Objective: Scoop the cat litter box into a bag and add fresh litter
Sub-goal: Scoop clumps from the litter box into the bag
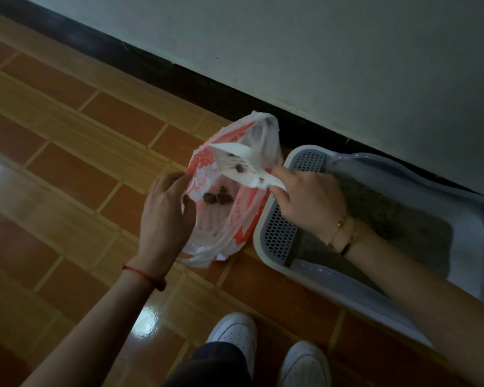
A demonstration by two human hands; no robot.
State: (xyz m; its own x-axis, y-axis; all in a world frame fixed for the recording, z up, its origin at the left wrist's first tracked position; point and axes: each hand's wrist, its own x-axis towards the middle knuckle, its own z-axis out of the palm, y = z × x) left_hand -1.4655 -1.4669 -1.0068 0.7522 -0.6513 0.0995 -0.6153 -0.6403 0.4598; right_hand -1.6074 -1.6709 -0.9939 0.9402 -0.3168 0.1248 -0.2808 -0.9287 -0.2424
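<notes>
So the person is right in the middle of the scooping step, dumping a load. The right hand (308, 199) is gripping the handle of a white scoop (241, 163), fingers wrapped shut around it, and the scoop is hanging tilted over the mouth of the plastic bag (235, 227). A couple of dark clumps are sitting on the scoop blade, not dropped yet. A few more clumps (218, 197) are already lying at the bottom of the bag.

The left hand (165, 210) is holding the near edge of the bag open, fingers curled loosely on the plastic rim. It's hard to tell how firm that pinch is, but the bag mouth is staying wide enough to catch stuff.

The bag is sitting on the tiled floor (76, 169) right beside the litter box (266, 227), touching its perforated step edge or near enough. The box itself is against the wall (347, 65), grey litter (375, 213) visible inside behind the right wrist.

Next move, I'd guess, is tipping or shaking the scoop more so the last clumps are sliding off into the bag, while the left hand is keeping the rim up. After that it's probably back into the box for another pass. No fresh litter container is showing anywhere, so the refill part is looking a way off.
</notes>
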